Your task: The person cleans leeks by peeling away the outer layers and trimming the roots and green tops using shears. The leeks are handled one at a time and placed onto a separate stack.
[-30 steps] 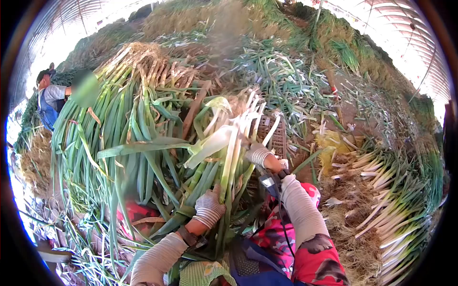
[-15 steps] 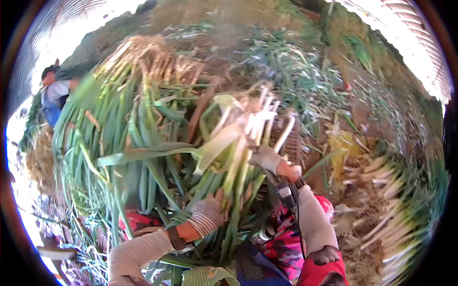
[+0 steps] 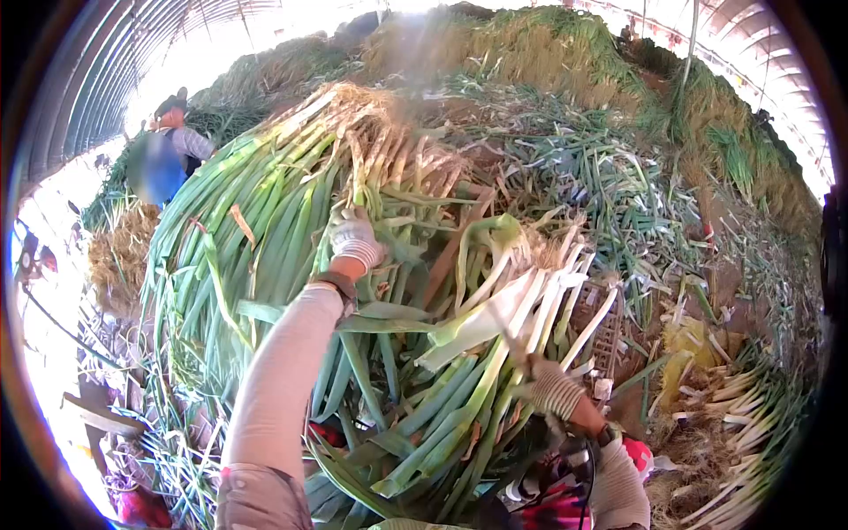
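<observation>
My left hand (image 3: pixel 358 244), in a striped glove, reaches to the large pile of long green onions (image 3: pixel 256 208). Its fingers curl around a stalk near the pale root ends. On the right, my gloved right hand (image 3: pixel 552 390) is closed, and a thin, blurred knife blade (image 3: pixel 506 331) points up and left from it. Beside that hand, a smaller bunch of green onions (image 3: pixel 481 380) lies over my lap, white stems and roots pointing away from me. A broad, pale, torn leaf (image 3: pixel 477 322) crosses this bunch.
Trimmed green onions (image 3: pixel 733 415) lie in a row at the right. Leaf scraps (image 3: pixel 601 168) litter the ground ahead, with tall onion heaps (image 3: pixel 530 44) behind. Another person (image 3: pixel 177 137) is at the far left. A brown crate-like thing (image 3: pixel 596 331) stands beyond the bunch.
My left hand has moved from the lower leaves of the near bunch up to the big pile. My right hand has drawn back from the white stems. The view has shifted.
</observation>
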A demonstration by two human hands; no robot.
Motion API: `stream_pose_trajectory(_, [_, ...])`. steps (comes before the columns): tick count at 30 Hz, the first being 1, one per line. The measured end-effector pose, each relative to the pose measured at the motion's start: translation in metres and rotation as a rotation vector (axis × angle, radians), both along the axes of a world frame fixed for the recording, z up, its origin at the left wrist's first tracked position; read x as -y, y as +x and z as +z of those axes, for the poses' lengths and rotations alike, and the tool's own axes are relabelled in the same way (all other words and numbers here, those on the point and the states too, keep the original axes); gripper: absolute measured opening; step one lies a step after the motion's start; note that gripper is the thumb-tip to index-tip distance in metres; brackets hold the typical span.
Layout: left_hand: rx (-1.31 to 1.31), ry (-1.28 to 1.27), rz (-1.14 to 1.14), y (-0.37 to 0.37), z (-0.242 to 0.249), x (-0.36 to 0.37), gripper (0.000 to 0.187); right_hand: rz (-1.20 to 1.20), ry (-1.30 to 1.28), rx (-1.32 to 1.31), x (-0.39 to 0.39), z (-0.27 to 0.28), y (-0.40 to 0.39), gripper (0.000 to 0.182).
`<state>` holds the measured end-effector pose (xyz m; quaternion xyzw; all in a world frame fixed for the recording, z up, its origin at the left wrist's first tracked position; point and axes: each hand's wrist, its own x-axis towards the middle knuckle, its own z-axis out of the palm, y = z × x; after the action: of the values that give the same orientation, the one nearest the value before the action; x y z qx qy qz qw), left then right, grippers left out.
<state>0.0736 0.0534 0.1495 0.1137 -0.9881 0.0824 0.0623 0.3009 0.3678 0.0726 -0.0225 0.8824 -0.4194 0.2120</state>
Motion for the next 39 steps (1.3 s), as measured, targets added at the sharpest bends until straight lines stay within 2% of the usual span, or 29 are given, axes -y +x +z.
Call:
stream_pose_trajectory(1, [-0.055, -0.085, -0.020, 0.003, -0.011, -0.003, 0.074, 0.101, -0.069, -0.037, 0.009, -0.004, 0.004, 0.061])
stream_pose_trajectory(2, [-0.106, -0.171, -0.038, 0.005, -0.020, -0.004, 0.075, 0.124, 0.053, -0.012, 0.015, 0.004, 0.004, 0.060])
stream_pose_trajectory(5, [-0.045, 0.123, 0.124, -0.008, -0.017, 0.000, 0.077, -0.051, 0.158, 0.116, 0.008, 0.025, 0.007, 0.059])
stream_pose_trajectory(6, [-0.040, 0.197, 0.080, 0.000, -0.003, 0.014, 0.072, -0.123, 0.185, -0.082, -0.012, -0.007, -0.001, 0.060])
stream_pose_trajectory(7, [0.100, 0.264, 0.042, 0.002, 0.005, 0.021, 0.053, -0.135, 0.129, -0.039, -0.019, -0.022, -0.004, 0.061])
stream_pose_trajectory(8, [0.192, 0.243, 0.059, -0.027, -0.021, 0.052, 0.050, -0.128, 0.141, -0.071, -0.018, -0.018, 0.000, 0.062])
stream_pose_trajectory(9, [0.285, 0.220, 0.078, -0.021, -0.015, 0.054, 0.047, -0.118, 0.151, -0.099, -0.014, -0.013, 0.003, 0.063])
stream_pose_trajectory(10, [0.215, 0.348, 0.016, -0.005, -0.018, 0.056, 0.042, -0.105, 0.121, -0.047, -0.012, -0.009, 0.005, 0.067])
stream_pose_trajectory(11, [0.142, 0.473, -0.048, 0.017, -0.025, 0.059, 0.037, -0.087, 0.122, -0.101, -0.010, -0.005, 0.010, 0.065])
stream_pose_trajectory(12, [0.069, 0.598, -0.114, 0.052, -0.016, 0.050, 0.033, -0.128, -0.012, -0.021, -0.006, 0.001, 0.017, 0.062])
stream_pose_trajectory(13, [0.108, 0.704, -0.201, 0.075, -0.018, 0.043, 0.034, -0.175, -0.145, 0.058, -0.001, 0.009, 0.025, 0.060])
stream_pose_trajectory(14, [0.150, 0.815, -0.287, 0.097, -0.024, 0.037, 0.036, -0.122, -0.223, -0.034, 0.004, 0.022, 0.034, 0.057])
stream_pose_trajectory(15, [0.198, 0.929, -0.366, 0.119, -0.031, 0.031, 0.038, -0.150, -0.222, -0.028, 0.012, 0.031, 0.042, 0.056])
stream_pose_trajectory(17, [0.190, 0.979, -0.460, 0.172, -0.036, 0.005, 0.040, -0.118, -0.044, -0.424, 0.025, 0.027, 0.061, 0.058])
stream_pose_trajectory(18, [0.182, 1.009, -0.511, 0.191, -0.041, -0.009, 0.041, -0.088, 0.026, -0.397, 0.031, 0.025, 0.072, 0.057])
stream_pose_trajectory(19, [0.213, 0.956, -0.601, 0.206, -0.046, -0.022, 0.043, -0.062, 0.095, -0.369, 0.036, 0.024, 0.082, 0.056])
stream_pose_trajectory(21, [0.269, 0.771, -0.401, 0.232, -0.042, -0.055, 0.046, -0.144, 0.289, -0.195, 0.034, 0.021, 0.099, 0.054])
stream_pose_trajectory(22, [0.224, 0.707, -0.439, 0.234, -0.054, -0.062, 0.049, -0.169, 0.312, -0.178, 0.027, 0.018, 0.103, 0.054])
stream_pose_trajectory(24, [0.107, 0.574, -0.510, 0.228, -0.077, -0.074, 0.053, -0.231, 0.321, -0.154, 0.021, 0.015, 0.120, 0.054])
stream_pose_trajectory(26, [0.153, 0.548, -0.477, 0.223, -0.087, -0.076, 0.057, -0.202, 0.299, -0.180, 0.025, 0.018, 0.138, 0.057])
stream_pose_trajectory(28, [0.223, 0.553, -0.458, 0.218, -0.080, -0.075, 0.061, -0.132, 0.299, -0.089, 0.034, 0.029, 0.140, 0.059])
stream_pose_trajectory(29, [0.179, 0.531, -0.495, 0.216, -0.080, -0.072, 0.061, -0.097, 0.296, -0.044, 0.038, 0.031, 0.139, 0.060])
stream_pose_trajectory(31, [0.091, 0.479, -0.564, 0.209, -0.084, -0.061, 0.060, -0.192, 0.310, -0.068, 0.035, 0.027, 0.120, 0.058])
stream_pose_trajectory(32, [0.087, 0.503, -0.570, 0.200, -0.091, -0.055, 0.070, -0.263, 0.299, -0.074, 0.026, 0.015, 0.105, 0.057])
stream_pose_trajectory(34, [0.343, 0.891, -0.426, 0.176, -0.109, -0.042, 0.074, -0.349, 0.216, -0.094, 0.023, 0.011, 0.092, 0.056])
stream_pose_trajectory(35, [0.471, 1.083, -0.344, 0.163, -0.123, -0.035, 0.076, -0.263, 0.229, -0.095, 0.026, 0.003, 0.088, 0.056])
stream_pose_trajectory(36, [0.382, 0.983, -0.332, 0.161, -0.120, -0.035, 0.077, -0.179, 0.239, -0.095, 0.036, -0.003, 0.084, 0.056])
stream_pose_trajectory(37, [0.414, 0.955, -0.357, 0.159, -0.117, -0.034, 0.075, -0.096, 0.248, -0.094, 0.042, -0.006, 0.082, 0.056])
stream_pose_trajectory(39, [0.480, 0.899, -0.409, 0.166, -0.094, -0.035, 0.072, -0.203, 0.232, -0.076, 0.033, -0.003, 0.080, 0.053])
